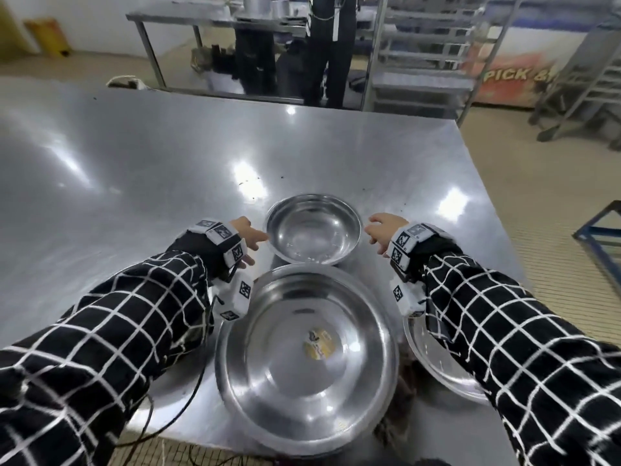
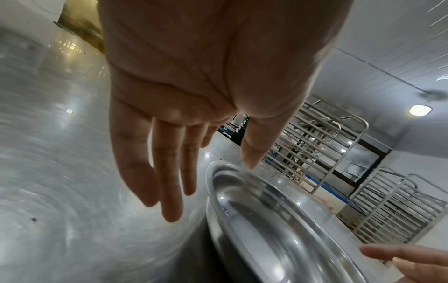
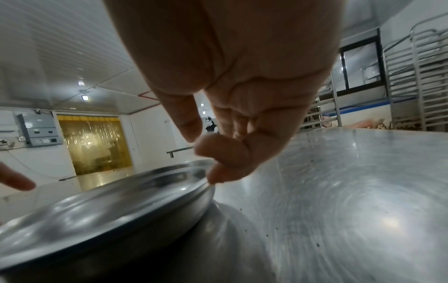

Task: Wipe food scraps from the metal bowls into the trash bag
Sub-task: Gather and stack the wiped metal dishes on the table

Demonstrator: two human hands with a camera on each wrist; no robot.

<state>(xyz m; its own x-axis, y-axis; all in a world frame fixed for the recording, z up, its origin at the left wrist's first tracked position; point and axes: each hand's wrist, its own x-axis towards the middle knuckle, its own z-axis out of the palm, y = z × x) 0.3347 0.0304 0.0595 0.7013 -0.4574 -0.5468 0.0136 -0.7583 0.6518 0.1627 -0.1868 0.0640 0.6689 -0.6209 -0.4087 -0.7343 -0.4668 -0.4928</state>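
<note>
I have both hands flanking the small metal bowl [image 1: 314, 228] that sits on the steel table [image 1: 134, 169] just beyond the large metal bowl [image 1: 306, 359]; my left hand [image 1: 247, 235] is spread wide with straight fingers, thumb tip at or just over the rim, and my right hand [image 1: 381, 230] is loosely curled beside the opposite rim, holding nothing. Neither has a real grip yet, and I judge that to be the main risk: the rim is thin, polished and looks wet inside, so a light pinch could slip and let the bowl clatter down or skid into the large one, which touches or nearly touches it. A third bowl [image 1: 437, 358] lies partly under my right sleeve, and a careless pull back could drag it off the table edge. I cannot see the trash bag in any view, so carrying scraps toward it blind could scatter them across the table, where dark crumbs [image 1: 250, 183] lie.
</note>
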